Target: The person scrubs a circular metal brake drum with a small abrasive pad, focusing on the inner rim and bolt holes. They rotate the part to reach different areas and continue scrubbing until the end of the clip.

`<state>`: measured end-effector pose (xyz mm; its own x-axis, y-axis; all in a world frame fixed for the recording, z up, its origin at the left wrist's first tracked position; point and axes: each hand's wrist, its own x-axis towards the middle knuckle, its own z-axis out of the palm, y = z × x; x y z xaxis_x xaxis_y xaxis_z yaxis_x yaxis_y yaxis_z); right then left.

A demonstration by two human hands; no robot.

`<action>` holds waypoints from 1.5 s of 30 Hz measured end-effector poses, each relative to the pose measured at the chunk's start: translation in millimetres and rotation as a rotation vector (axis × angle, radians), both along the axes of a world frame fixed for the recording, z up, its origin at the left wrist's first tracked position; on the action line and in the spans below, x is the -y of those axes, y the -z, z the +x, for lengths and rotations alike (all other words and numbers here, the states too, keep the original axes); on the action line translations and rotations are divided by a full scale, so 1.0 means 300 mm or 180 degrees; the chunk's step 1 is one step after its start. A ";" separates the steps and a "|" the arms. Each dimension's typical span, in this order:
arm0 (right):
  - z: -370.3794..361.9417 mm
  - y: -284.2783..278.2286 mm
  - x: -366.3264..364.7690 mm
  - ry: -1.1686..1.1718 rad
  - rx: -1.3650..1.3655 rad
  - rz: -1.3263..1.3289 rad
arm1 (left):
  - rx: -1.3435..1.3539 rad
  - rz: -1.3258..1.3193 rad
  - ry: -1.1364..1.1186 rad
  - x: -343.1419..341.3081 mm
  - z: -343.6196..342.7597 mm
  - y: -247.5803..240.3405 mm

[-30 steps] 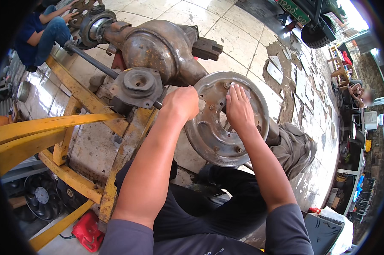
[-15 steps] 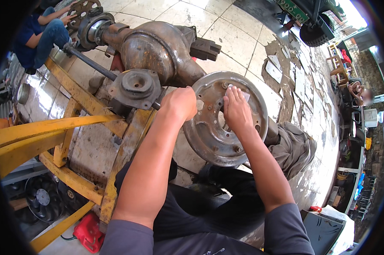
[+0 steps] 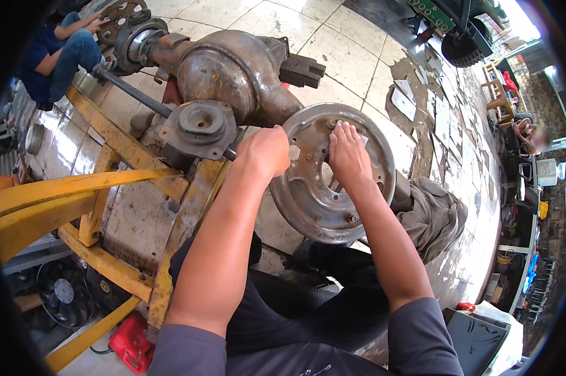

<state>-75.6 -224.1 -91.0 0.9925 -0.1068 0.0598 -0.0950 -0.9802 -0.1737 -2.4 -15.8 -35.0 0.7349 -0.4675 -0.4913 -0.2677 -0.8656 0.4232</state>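
Note:
A round, worn metal brake backing plate (image 3: 308, 216) stands tilted in front of me, with bolt holes and a large centre opening. Its left rim is gripped by my closed left hand (image 3: 264, 152), whose fingers curl out of sight behind the edge. My right hand (image 3: 350, 153) lies flat on the plate's face, fingers stretched out together near the upper bolt and beside the centre opening. A small pale patch, perhaps a thin scrap, shows at the right of those fingers; I cannot make out what it is.
Beyond the plate lies a large rusty axle housing (image 3: 220, 72). A flanged hub part (image 3: 201, 125) sits by a yellow metal frame (image 3: 82, 191) on the left. Grey cloth (image 3: 433, 219) is bunched at the right. Another person (image 3: 63, 56) crouches at the far left, hands on a round part.
My right hand has slid slightly upward across the plate's face. My left hand keeps its grip on the rim.

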 end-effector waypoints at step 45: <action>-0.003 0.015 0.031 -0.0236 0.0352 -0.0023 | -0.0035 -0.0010 -0.0022 0.006 0.009 -0.016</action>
<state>-76.4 -233.4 -95.4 0.9849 -0.0326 0.1699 -0.0030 -0.9851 -0.1720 0.4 -17.5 -30.2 0.7327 -0.4639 -0.4980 -0.2569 -0.8661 0.4288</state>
